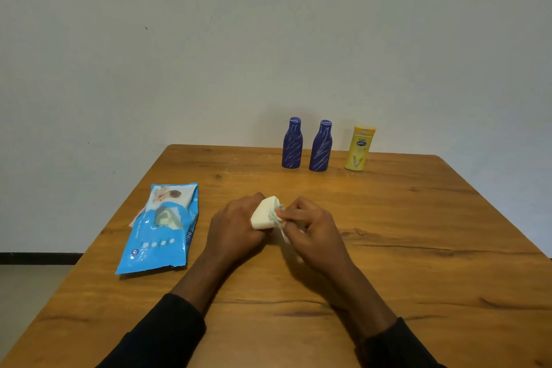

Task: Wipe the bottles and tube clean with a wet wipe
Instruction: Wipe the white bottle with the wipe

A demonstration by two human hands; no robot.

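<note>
Tube: held between both hands over the middle of the counter; cream-coloured, its broad end turned up and away from the person.
Left hand: the fingers are curled round the tube, which is gripped from the left.
Right hand: the fingers are closed in a pinch on the wipe, which is pressed against the tube's right side.
Wipe: crumpled and pale, largely hidden by the right hand.
Far edge: the first blue bottle and the second blue bottle are stood upright side by side, both marked with pale streaks; the yellow bottle is stood near them, on their right.
Pack of wipes: laid flat, left of the hands.
</note>
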